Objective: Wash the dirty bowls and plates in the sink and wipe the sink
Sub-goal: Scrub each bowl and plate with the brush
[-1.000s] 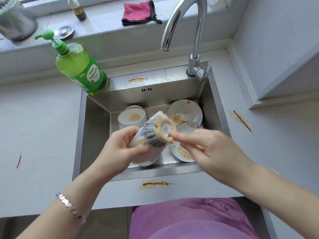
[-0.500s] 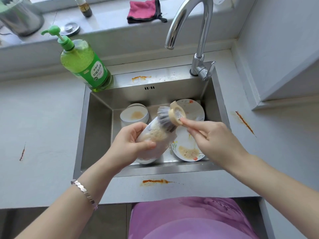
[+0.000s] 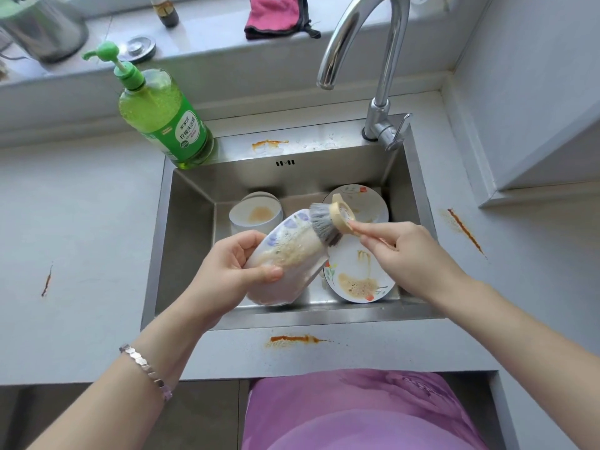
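My left hand (image 3: 232,269) grips a white flowered bowl (image 3: 285,251), tilted on its side over the steel sink (image 3: 185,235), with brown foam on its inner face. My right hand (image 3: 401,251) holds a dish brush (image 3: 331,219) by its wooden handle, and the grey bristles press on the bowl's upper rim. Below them a dirty plate (image 3: 357,277) lies flat on the sink floor. A second stained plate (image 3: 370,203) leans behind it. A white bowl (image 3: 256,212) with a brown stain stands at the back left of the sink.
A green dish soap pump bottle (image 3: 162,118) stands at the sink's back left corner. The tap (image 3: 373,60) arches over the back right. A pink cloth (image 3: 276,14) and a sink plug (image 3: 138,48) lie on the sill. Sauce smears (image 3: 295,339) mark the counter and sink rim.
The brush has moved from the middle of the bowl up to its far rim, leaving brown foam on the bowl's face. My left hand keeps holding the bowl.
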Tool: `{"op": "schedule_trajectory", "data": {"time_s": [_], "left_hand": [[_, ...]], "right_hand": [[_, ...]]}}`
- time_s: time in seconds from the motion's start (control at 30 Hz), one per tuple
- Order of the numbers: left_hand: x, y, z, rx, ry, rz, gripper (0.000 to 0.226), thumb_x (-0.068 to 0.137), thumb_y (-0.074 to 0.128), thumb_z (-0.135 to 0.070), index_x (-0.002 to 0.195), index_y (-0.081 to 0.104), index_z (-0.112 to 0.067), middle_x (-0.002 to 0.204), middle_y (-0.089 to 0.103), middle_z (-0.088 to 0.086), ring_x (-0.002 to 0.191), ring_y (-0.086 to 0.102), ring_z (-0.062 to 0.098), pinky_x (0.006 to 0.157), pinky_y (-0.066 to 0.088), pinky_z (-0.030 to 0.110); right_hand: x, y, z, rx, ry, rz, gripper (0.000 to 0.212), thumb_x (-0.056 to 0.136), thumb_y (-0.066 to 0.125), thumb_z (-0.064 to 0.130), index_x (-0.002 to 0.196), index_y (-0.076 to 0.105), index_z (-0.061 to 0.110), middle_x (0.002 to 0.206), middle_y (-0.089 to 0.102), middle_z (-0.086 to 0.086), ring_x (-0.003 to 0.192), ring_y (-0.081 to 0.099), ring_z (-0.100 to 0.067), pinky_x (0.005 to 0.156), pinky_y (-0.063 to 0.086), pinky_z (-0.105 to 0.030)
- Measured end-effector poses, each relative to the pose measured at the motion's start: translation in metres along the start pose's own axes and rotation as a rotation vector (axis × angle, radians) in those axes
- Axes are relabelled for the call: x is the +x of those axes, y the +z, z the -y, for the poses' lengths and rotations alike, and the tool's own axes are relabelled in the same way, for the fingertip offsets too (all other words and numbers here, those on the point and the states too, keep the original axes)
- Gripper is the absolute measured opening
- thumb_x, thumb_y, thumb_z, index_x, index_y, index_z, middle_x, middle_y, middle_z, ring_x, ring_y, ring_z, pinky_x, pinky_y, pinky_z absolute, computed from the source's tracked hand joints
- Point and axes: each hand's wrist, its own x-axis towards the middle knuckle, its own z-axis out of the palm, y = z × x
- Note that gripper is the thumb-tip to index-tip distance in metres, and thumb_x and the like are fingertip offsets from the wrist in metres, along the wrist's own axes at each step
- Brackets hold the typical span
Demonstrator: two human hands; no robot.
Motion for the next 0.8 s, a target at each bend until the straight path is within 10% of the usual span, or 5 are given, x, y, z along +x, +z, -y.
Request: {"op": "schedule_trajectory", "data": {"time_s": [0.23, 0.5, 0.8], "left_hand": [[-0.004, -0.011, -0.006, -0.189, 0.021, -0.002, 0.040, 0.043, 0.086, -0.019, 0.081, 0.073, -0.015, 0.079, 0.072, 0.002, 0.070, 0.068, 0.013, 0.057, 0.053, 0.020], [0.012, -0.008, -0.014, -0.608, 0.017, -0.196, 0.060, 0.035, 0.092, -0.029, 0.089, 0.072, -0.014, 0.085, 0.073, 0.000, 0.073, 0.070, 0.012, 0.056, 0.055, 0.023], [0.013, 0.005, -0.023, -0.489, -0.032, -0.238, 0.039, 0.062, 0.078, -0.013, 0.097, 0.062, -0.008, 0.079, 0.072, -0.001, 0.067, 0.068, 0.011, 0.054, 0.054, 0.022]], "right_hand": [[0.008, -0.007, 0.001, 0.205, 0.074, 0.038, 0.028, 0.094, 0.051, 0.016, 0.118, 0.062, 0.026, 0.039, 0.047, 0.023, 0.046, 0.045, 0.005, 0.051, 0.034, -0.004], [0.001, 0.017, -0.015, 0.673, 0.364, 0.061, 0.030, 0.095, 0.048, 0.019, 0.121, 0.058, 0.030, 0.057, 0.031, -0.001, 0.035, 0.018, -0.004, 0.036, 0.014, -0.010], [0.028, -0.002, -0.015, 0.599, 0.290, 0.029, 0.027, 0.096, 0.048, 0.018, 0.107, 0.059, 0.040, 0.047, 0.036, 0.007, 0.036, 0.020, -0.005, 0.038, 0.015, -0.011]]}}
